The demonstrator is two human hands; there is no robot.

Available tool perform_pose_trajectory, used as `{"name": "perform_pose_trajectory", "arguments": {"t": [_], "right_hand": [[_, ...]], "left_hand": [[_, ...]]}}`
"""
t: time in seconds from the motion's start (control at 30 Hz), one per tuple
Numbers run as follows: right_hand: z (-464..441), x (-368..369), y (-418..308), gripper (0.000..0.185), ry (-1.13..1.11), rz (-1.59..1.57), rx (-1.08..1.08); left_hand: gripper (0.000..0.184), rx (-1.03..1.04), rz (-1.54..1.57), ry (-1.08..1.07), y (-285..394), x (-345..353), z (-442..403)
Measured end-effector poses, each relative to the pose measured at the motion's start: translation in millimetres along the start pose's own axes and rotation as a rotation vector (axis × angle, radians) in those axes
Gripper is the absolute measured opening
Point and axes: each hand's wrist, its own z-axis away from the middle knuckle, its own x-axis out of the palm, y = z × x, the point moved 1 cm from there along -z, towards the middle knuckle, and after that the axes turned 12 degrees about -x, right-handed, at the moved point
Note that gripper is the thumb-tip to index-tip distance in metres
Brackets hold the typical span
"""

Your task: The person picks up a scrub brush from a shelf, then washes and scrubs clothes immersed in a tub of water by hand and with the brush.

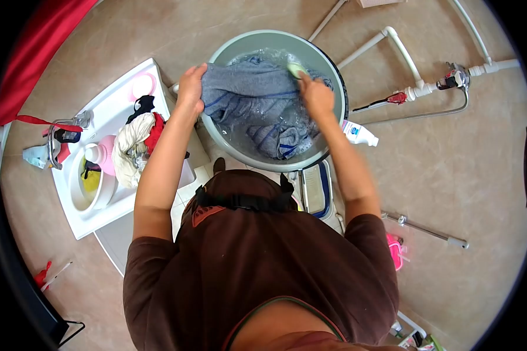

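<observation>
A large grey-green tub (218,136) holds soapy water and a wet blue-grey garment (249,85) with dark blue stripes. My left hand (191,88) is closed on the garment's edge at the tub's left rim, pulling that part up above the water. Over the right side of the tub, my right hand (317,98) grips a small pale green object (297,70), in shape like a soap bar or a brush; which one I cannot tell. It rests against the cloth. More of the garment lies bunched in the water, nearer to me.
At left, a white sink (76,225) with a tap (61,137) holds a white bucket (106,190), a pink bottle (103,153) and cream cloth (132,143). A white bottle (360,134) stands right of the tub. White pipes (404,58) run along the wall.
</observation>
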Motion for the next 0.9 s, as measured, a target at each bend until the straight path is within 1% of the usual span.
{"name": "perform_pose_trajectory", "arguments": {"t": [0.03, 0.07, 0.1, 0.13, 0.17, 0.23, 0.3, 0.33, 0.37, 0.43, 0.47, 0.53, 0.57, 0.6, 0.63, 0.7, 0.73, 0.8, 0.83, 0.9], "right_hand": [[-2.8, -5.3, -29.7, 0.032, 0.022, -0.112, -0.001], [-1.3, 0.9, -55.9, 0.034, 0.193, -0.295, -0.118], [-1.9, 3.7, -86.8, 0.032, 0.255, -0.356, -0.214], [3.2, -7.1, -116.4, 0.030, 0.085, -0.356, -0.248], [9.0, -15.2, -132.9, 0.030, 0.011, -0.289, -0.325], [4.4, 38.1, -94.8, 0.033, -0.081, 0.009, -0.313], [3.8, 46.2, -31.4, 0.036, -0.182, 0.059, -0.163], [5.4, 49.2, -2.7, 0.035, -0.184, 0.086, -0.101], [7.6, 48.7, 20.6, 0.033, -0.189, 0.114, -0.042], [12.2, 32.8, 46.4, 0.035, -0.156, 0.050, 0.073], [10.2, 17.8, 43.0, 0.045, -0.162, -0.039, 0.176], [10.3, 15.5, 34.1, 0.055, -0.078, -0.128, 0.171], [9.9, 16.1, 29.2, 0.060, -0.036, -0.175, 0.172], [7.5, 24.1, 27.0, 0.072, -0.111, -0.220, 0.183], [8.1, 32.5, 22.4, 0.064, -0.147, -0.183, 0.176], [12.2, 59.5, 27.4, 0.046, -0.268, -0.157, 0.168], [13.6, 54.0, 25.4, 0.039, -0.266, -0.182, 0.164], [23.0, 32.1, 17.1, 0.025, -0.262, -0.229, 0.154], [29.6, 29.2, 22.5, 0.022, -0.209, -0.327, 0.118], [44.2, 20.5, 48.6, 0.021, -0.105, -0.518, 0.036]], "left_hand": [[0.024, 0.003, -0.014, -0.007, -0.4, 3.2, -0.4], [0.025, 0.005, -0.020, -0.011, -1.1, 6.3, 1.1], [0.025, 0.006, -0.028, -0.014, -0.7, 9.1, 3.1], [0.026, 0.008, -0.038, -0.017, 0.2, 9.6, 4.8], [0.026, 0.011, -0.018, 0.001, 1.1, 7.3, 5.7], [0.027, 0.017, 0.016, 0.029, 4.8, 1.6, 6.0], [0.029, -0.003, -0.012, 0.049, 8.5, -5.5, 4.1], [0.030, -0.010, -0.020, 0.055, 9.8, -5.6, 1.8], [0.032, 0.057, -0.183, 0.084, 10.9, -3.7, -0.2], [0.036, 0.182, -0.512, 0.150, 12.1, -0.7, -0.1], [0.039, 0.405, -0.784, 0.276, 13.0, 6.4, 9.2], [0.046, 0.852, -1.332, 0.539, 5.2, 27.0, 31.6], [0.046, 1.010, -1.459, 0.495, -0.3, 33.5, 34.2], [0.047, 1.168, -1.584, 0.442, -8.8, 38.1, 34.9], [0.047, 1.328, -1.707, 0.378, -17.8, 40.5, 35.5], [0.050, 1.021, -1.977, 0.201, -39.4, 38.5, 31.2], [0.051, 0.855, -2.093, 0.111, -47.1, 36.5, 28.1], [0.048, 0.723, -2.194, 0.089, -51.7, 34.4, 21.8], [0.046, 0.653, -2.241, 0.075, -53.3, 33.8, 19.3], [0.039, 0.611, -2.313, 0.023, -54.5, 33.4, 14.1]]}}
